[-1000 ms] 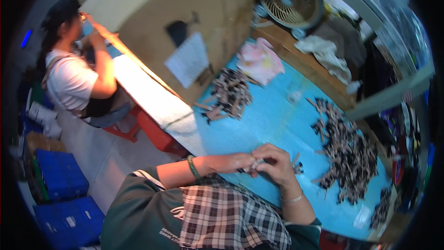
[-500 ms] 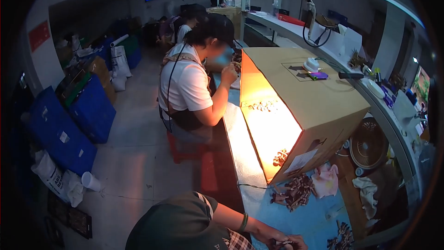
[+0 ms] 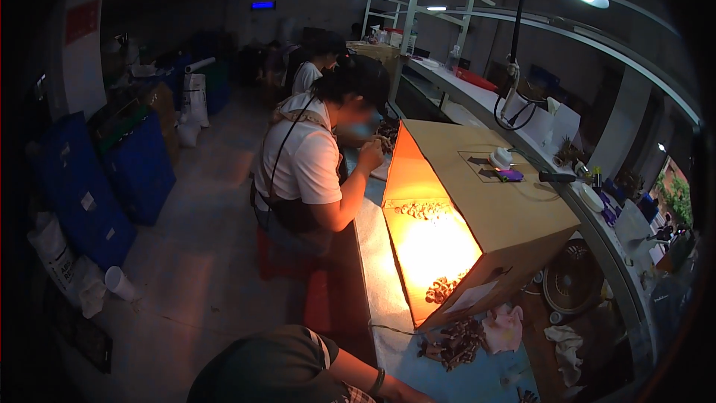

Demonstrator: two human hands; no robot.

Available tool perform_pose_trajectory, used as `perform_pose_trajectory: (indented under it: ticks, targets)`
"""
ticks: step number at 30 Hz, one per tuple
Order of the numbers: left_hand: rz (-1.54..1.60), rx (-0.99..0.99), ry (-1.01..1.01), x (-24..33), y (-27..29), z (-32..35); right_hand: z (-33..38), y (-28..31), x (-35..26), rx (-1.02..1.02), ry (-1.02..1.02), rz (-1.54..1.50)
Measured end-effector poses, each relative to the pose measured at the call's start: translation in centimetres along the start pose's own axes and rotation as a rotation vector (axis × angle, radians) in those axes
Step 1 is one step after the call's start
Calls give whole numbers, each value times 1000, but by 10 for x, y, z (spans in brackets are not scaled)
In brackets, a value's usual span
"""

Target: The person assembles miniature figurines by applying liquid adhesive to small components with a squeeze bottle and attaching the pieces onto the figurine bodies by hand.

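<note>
My left forearm comes in at the lower edge, with a dark sleeve and a bracelet at the wrist. Only the back of my left hand (image 3: 407,394) shows; its fingers lie below the picture, so what they hold is hidden. My right hand is out of view. Beyond my left hand, a heap of small brown pieces (image 3: 453,345) lies on the blue bench cover (image 3: 496,380). A few more dark pieces (image 3: 526,395) show at the lower edge.
A cardboard box (image 3: 507,201), lit brightly inside, stands on the bench with clusters of small pieces (image 3: 441,289) in it. Beside it are a pink cloth (image 3: 503,328) and a round fan (image 3: 573,276). A co-worker (image 3: 306,149) sits farther along. Blue crates (image 3: 82,186) line the left.
The view has tilted up, so the bench sits lower in the picture. My hands, seen earlier together at a small brown piece, have mostly dropped out below the edge.
</note>
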State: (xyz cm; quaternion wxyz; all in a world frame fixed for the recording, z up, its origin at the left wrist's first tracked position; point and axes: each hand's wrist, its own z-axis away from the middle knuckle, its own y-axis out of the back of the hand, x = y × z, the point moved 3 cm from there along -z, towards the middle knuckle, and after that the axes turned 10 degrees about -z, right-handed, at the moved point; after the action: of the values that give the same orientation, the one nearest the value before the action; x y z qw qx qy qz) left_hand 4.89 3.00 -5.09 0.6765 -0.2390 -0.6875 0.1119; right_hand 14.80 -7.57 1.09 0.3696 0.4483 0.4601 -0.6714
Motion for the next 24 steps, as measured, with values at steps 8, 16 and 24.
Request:
perform_pose_trajectory:
  ticks: [8,16,24]
  targets:
    - [-89,-58,48,24,5,2,1,-6,-12,-29,14,121]
    - [-17,-181,-64,-6,-7,8,7,-20,-16,-4,20,43]
    - [-25,64,-34,-3,-15,9,7,-16,-1,1,-48,-89]
